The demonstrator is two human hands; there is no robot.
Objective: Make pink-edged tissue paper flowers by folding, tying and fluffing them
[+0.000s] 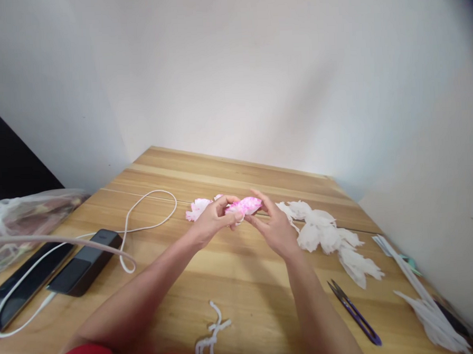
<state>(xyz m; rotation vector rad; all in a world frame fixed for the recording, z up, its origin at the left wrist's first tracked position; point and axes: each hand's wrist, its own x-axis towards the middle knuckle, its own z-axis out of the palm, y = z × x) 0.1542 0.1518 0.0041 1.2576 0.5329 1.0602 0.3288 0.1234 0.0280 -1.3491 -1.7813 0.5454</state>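
A pink-and-white tissue-like flower piece (pixel 246 205) is held up over the middle of the table, between both hands. My left hand (pixel 217 218) pinches its left end, thumb in front. On the other side, my right hand (pixel 274 225) has thumb and fingers curved around the right end. Behind my left hand, a similar pink-edged white piece (pixel 198 208) lies on the wood, partly covered by the fingers. To the right of my right hand spreads a row of crumpled white petal-like pieces (pixel 322 230).
Purple-handled thread snips (pixel 355 314) lie at right; white twisted strings (pixel 213 331) lie at the front. A black power bank (pixel 86 264) with a white cable (pixel 148 193) and a phone (pixel 28 285) sit left, near clear plastic bags (pixel 28 219). White sheet material (pixel 434 314) lines the right edge.
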